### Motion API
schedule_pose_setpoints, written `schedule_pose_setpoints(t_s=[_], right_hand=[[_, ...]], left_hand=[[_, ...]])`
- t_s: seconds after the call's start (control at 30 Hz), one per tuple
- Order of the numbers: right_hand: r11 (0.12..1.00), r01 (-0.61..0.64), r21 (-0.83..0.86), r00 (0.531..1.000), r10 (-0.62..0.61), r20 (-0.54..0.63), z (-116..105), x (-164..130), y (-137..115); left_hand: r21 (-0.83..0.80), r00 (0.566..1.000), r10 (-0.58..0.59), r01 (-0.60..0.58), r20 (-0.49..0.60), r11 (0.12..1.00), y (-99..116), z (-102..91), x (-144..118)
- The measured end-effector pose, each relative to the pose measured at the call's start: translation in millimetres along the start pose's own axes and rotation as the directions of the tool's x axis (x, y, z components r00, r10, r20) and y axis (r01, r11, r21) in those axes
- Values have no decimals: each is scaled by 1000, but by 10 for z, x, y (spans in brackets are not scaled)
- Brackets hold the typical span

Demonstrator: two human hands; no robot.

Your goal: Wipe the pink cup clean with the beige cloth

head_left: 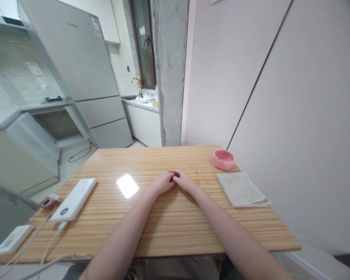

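My left hand [164, 182] and my right hand [183, 179] meet near the middle of the wooden table [151, 161]. Their fingers are curled and overlap at the tips, with a small dark gap between the two hands. No object shows in either one. Both forearms come in from the near edge and lie over the tabletop. To the right of my right hand is a folded grey cloth [242, 189], and beyond it a pink ashtray [222, 160] stands at the far right corner. Both are apart from my hands.
At the left lie a white power bank [74, 200] with a cable [51, 243], a small red-and-white device [49, 202] and a white box-like item [14, 239]. A wall [268, 97] borders the right side. Behind are a fridge [78, 58] and a sink counter [142, 120].
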State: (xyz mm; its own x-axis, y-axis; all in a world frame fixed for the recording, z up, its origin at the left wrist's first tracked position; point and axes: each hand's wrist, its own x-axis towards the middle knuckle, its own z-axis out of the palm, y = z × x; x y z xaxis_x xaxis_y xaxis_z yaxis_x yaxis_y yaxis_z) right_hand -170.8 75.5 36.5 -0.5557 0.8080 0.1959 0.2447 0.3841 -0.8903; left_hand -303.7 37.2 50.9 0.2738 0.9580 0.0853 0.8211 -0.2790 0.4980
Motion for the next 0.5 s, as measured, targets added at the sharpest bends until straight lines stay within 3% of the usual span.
schedule_pose_setpoints(t_s=[0.17, 0.33, 0.43, 0.5], right_hand=[[999, 13, 44, 1000, -13, 0, 4, 10, 42], [1000, 7, -20, 1000, -7, 24, 23, 1, 5], [987, 40, -154, 997, -29, 75, -128, -29, -64], [954, 15, -301, 999, -25, -30, -356, -59, -87]], left_hand=[[-12, 1000, 3, -3, -5, 1000, -13, 12, 6], [-23, 1000, 4, -4, 2, 1000, -4, 0, 2], [-32, 1000, 15, -14, 17, 999, -12, -60, -22], [-20, 1000, 0, 0, 17, 1000, -18, -118, -45]])
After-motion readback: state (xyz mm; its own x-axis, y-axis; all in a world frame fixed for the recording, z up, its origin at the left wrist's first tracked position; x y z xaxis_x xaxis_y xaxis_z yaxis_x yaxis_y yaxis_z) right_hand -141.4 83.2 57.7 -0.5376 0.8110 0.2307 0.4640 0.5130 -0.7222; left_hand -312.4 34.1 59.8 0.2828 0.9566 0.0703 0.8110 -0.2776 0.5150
